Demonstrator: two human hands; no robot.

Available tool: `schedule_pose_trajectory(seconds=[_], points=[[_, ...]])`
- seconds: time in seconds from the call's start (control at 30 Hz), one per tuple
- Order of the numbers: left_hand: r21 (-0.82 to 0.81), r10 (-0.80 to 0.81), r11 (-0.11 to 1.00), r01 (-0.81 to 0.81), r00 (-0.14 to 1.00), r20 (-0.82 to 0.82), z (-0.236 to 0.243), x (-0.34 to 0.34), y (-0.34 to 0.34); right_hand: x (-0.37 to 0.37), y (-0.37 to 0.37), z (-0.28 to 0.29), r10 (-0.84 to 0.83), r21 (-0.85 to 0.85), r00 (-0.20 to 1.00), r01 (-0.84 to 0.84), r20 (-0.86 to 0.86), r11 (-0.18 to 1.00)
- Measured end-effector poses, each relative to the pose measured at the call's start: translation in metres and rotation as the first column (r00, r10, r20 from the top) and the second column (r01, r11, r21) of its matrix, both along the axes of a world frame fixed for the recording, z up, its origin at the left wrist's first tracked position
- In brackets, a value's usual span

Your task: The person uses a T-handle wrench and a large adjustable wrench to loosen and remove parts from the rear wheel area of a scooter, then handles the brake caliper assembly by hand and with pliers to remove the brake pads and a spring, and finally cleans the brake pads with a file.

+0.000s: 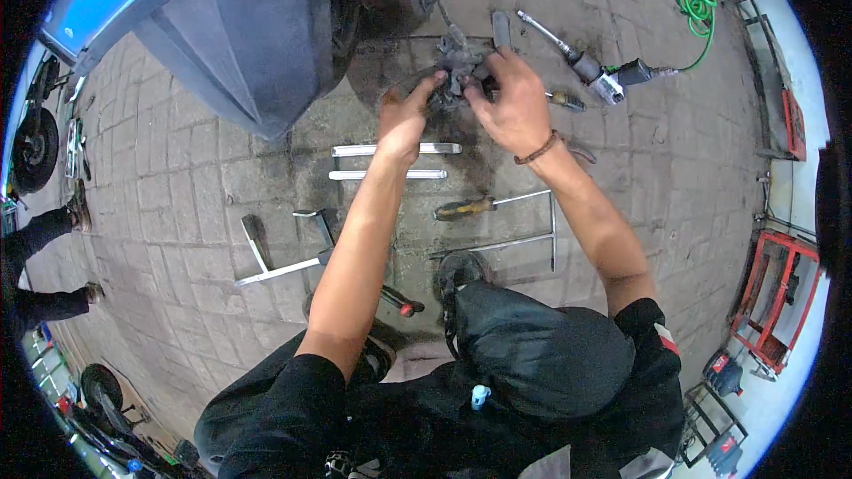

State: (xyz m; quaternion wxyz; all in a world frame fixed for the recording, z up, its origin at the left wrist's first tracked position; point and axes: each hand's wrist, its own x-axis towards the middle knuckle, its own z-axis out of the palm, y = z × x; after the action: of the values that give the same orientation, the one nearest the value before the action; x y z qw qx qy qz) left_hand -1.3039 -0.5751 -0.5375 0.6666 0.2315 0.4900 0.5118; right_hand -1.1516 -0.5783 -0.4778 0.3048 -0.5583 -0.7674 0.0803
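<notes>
Both my hands are on a dirty grey brake caliper [460,55], which hangs from a dark hose at the vehicle's front. My left hand [410,117] grips its left side, thumb pressed against the metal. From the right, my right hand [515,102] closes its fingers and thumb on the near right side. My fingers partly hide the caliper. A flat grey strip [501,28] lies just beyond my right hand. Beside that hand is a screwdriver [565,101]. Two silver bars [397,150] lie on the paving below my left hand.
An air impact wrench [587,69] with a green hose [698,4] lies at far right. Nearer me are a yellow-black screwdriver [466,209], a T-handle wrench [553,231] and an angled metal tool [282,271]. The blue vehicle's dark panel [240,44] juts in at left. Someone's legs [49,306] stand far left.
</notes>
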Motion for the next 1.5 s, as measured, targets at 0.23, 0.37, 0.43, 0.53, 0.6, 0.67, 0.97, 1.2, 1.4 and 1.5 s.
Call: schedule_pose_trajectory(seconds=[0.23, 0.37, 0.43, 0.53, 0.6, 0.67, 0.97, 1.2, 1.4, 1.5], points=[[0.098, 0.081, 0.993, -0.071, 0.992, -0.094, -0.003, 0.013, 0.003, -0.011, 0.004, -0.01, -0.12, 0.047, 0.986, 0.126, -0.114, 0.991], [0.069, 0.167, 0.983, -0.171, 0.984, 0.063, -0.009, 0.022, 0.006, -0.012, 0.003, -0.018, -0.143, 0.052, 0.981, 0.151, -0.13, 0.987], [0.061, 0.189, 0.979, -0.194, 0.979, 0.081, -0.011, 0.026, 0.001, -0.011, 0.002, -0.022, -0.186, 0.004, 0.979, 0.187, -0.087, 0.982], [0.016, 0.209, 0.977, -0.214, 0.965, 0.16, -0.015, 0.031, 0.0, -0.011, 0.002, -0.024, -0.204, -0.02, 0.978, 0.203, -0.054, 0.979], [-0.019, 0.213, 0.977, -0.214, 0.951, 0.223, -0.017, 0.034, -0.002, -0.012, 0.001, -0.029, -0.253, -0.064, 0.965, 0.249, -0.069, 0.967], [-0.073, 0.297, 0.955, -0.288, 0.939, 0.173, -0.014, 0.037, -0.005, -0.014, 0.001, -0.033, -0.296, -0.11, 0.95, 0.286, -0.094, 0.952], [-0.163, 0.269, 0.961, -0.224, 0.895, 0.357, -0.013, 0.029, -0.012, -0.014, 0.0, -0.041, -0.324, -0.289, 0.861, 0.22, -0.391, 0.932], [-0.282, 0.313, 0.936, -0.212, 0.868, 0.385, -0.018, 0.025, -0.013, -0.018, -0.002, -0.033, -0.274, -0.292, 0.858, 0.153, -0.435, 0.944], [-0.171, 0.23, 0.973, -0.156, 0.743, 0.628, -0.001, 0.023, -0.02, -0.013, -0.001, -0.023, -0.227, -0.244, 0.907, 0.145, -0.355, 0.959], [-0.17, 0.325, 0.945, -0.278, 0.759, 0.564, -0.004, 0.019, -0.018, -0.016, -0.001, -0.021, -0.232, -0.275, 0.914, 0.141, -0.332, 0.951]])
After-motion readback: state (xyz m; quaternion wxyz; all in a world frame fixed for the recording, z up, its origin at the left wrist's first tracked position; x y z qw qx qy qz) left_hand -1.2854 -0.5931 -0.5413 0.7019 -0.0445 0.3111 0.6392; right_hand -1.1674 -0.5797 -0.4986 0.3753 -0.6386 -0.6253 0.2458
